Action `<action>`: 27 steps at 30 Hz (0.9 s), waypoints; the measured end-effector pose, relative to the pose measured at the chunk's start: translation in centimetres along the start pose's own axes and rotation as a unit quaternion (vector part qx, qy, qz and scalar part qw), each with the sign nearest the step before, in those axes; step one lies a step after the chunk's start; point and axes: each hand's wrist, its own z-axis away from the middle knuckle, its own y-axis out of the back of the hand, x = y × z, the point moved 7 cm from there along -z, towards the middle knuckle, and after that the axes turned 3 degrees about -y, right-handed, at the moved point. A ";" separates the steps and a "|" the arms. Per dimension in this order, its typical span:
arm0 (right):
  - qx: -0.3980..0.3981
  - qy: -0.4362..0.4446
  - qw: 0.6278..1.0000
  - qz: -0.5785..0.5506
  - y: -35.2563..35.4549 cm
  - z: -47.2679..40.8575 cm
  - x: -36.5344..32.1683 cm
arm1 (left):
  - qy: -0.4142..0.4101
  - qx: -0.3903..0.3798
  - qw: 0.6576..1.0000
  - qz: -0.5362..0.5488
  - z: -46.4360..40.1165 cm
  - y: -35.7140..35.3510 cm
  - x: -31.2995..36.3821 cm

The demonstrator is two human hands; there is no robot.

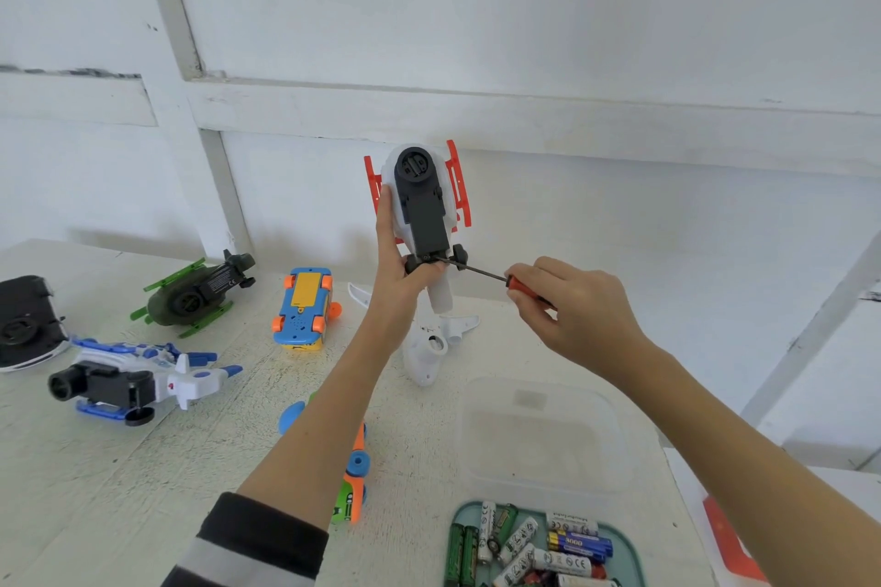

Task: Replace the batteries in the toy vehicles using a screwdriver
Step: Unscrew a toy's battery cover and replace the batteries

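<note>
In the head view, the step in hand looks like work on the battery-cover screw of the white-and-red helicopter [419, 200], held up off the desk [95, 467] at centre frame with its black underside facing the camera. The left hand [398, 262] wraps the toy's lower left side, fingers curled around it near the wheels. The right hand [567, 300], right of centre, pinches the red handle of the screwdriver [481, 271]; the dark shaft runs left and its tip meets the bottom end of the black cover, where a screw seems to sit. Whether it is being loosened or tightened cannot be told. I judge the next move needs the tip kept seated square in the screw head while the toy is held steady, then turning without slipping. At lower right, a tray of batteries [534, 543] lies below a clear tub [543, 439]. To the left lie a green helicopter [190, 296], a blue car [305, 315] on its back, and a blue-and-white helicopter [138, 377]; a green-and-orange toy [355, 477] is partly hidden by the left forearm, so other vehicles likely wait their turn.
</note>
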 end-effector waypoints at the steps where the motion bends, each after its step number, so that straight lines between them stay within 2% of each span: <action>1: 0.001 0.001 1.000 -0.001 0.1 0.0 0.0 | -0.003 0.001 1.000 -0.002 0.0 0.0 0.1; 13: 0.020 0.018 1.000 -0.016 1.4 -0.6 -0.2 | 0.033 0.035 0.999 -0.004 0.1 0.7 -1.2; 27: 0.019 -0.027 0.999 -0.011 2.1 -4.6 1.2 | 0.082 -0.014 0.997 -0.001 1.0 0.2 -2.8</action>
